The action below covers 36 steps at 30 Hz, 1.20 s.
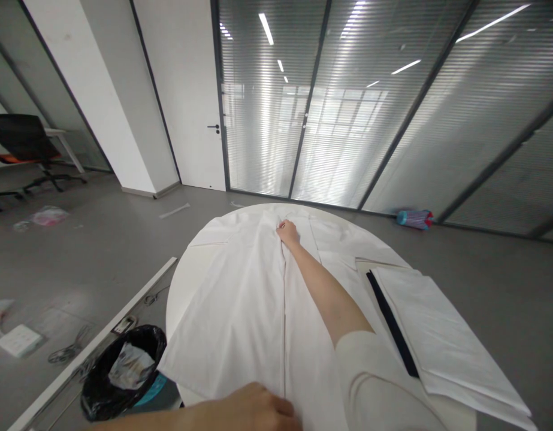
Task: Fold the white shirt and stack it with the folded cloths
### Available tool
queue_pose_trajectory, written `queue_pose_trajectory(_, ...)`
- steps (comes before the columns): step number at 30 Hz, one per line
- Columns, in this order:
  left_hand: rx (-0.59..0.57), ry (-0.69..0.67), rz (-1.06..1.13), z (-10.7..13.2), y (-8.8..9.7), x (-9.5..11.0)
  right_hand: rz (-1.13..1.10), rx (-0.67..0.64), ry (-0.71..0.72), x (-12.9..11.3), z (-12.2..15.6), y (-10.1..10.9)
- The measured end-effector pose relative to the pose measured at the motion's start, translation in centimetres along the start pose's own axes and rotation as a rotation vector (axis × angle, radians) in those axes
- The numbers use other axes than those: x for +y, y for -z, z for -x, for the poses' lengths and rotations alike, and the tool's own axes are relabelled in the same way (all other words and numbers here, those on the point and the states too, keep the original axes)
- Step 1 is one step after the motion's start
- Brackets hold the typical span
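A white long garment (231,311), which looks like a shirt or coat, lies spread on a round white table (186,281). Its front opening runs down the middle towards me. Near the far end, my right hand (288,232) is closed in a pinch on the front edge, by the collar area. My left hand (253,410) is at the bottom of the view, its fingers curled on the same edge close to the hem. The lower part of that hand is cut off by the frame. My right forearm hides some of the garment's right side.
Folded white cloth (451,335) lies on the table's right side, beside a black strip (393,323). A bin with a black bag (94,389) stands left of the table. Cables and a white power box (20,341) are on the floor, with an office chair (22,143) farther back.
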<state>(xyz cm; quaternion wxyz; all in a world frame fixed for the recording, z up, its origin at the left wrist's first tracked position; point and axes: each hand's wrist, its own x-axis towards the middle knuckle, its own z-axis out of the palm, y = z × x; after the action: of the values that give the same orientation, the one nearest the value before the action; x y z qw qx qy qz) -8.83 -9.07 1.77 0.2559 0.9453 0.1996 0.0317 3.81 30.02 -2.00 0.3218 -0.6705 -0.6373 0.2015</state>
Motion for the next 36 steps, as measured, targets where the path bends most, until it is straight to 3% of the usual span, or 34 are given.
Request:
queue_pose_trajectory(3, 0.243, 0.13, -0.069, 0.5, 4.0, -1.5, 0.119, 0.097, 0.128, -2.0, 0.5, -0.4)
queue_pose_trajectory(5, 0.335, 0.196, -0.173, 0.5, 5.1, -3.7, 0.23, 0.109, 0.272, -3.6, 0.7, -1.1)
queue_pose_trajectory(8, 0.32, 0.246, -0.265, 0.2, 4.3, -7.1, 0.359, -0.012, 0.412, -5.4, 0.7, -2.6)
queue_pose_trajectory(11, 0.297, 0.272, -0.26, 0.0, 2.3, -8.6, 0.433, -0.146, 0.38, -5.7, 0.4, -4.1)
queue_pose_trajectory(16, 0.307, 0.283, -0.246, 0.2, 0.9, -8.2, 0.453, -0.275, 0.276, -4.3, -1.0, -5.6)
queue_pose_trajectory(23, 0.302, 0.284, -0.247, 0.3, 1.4, -8.0, 0.391, -0.229, 0.3, -3.9, -2.8, -6.0)
queue_pose_trajectory(30, 0.293, 0.279, -0.241, 0.2, 1.2, -8.1, 0.246, -0.185, 0.353, -3.3, -1.8, -4.3)
queue_pose_trajectory(33, 0.29, 0.272, -0.24, 0.3, 1.5, -7.9, 0.158, -0.278, 0.36, -2.6, -2.0, -2.0)
queue_pose_trajectory(36, 0.31, 0.275, -0.202, -0.2, 3.0, -8.5, 0.086, -0.221, 0.286, -1.7, -3.2, 1.4)
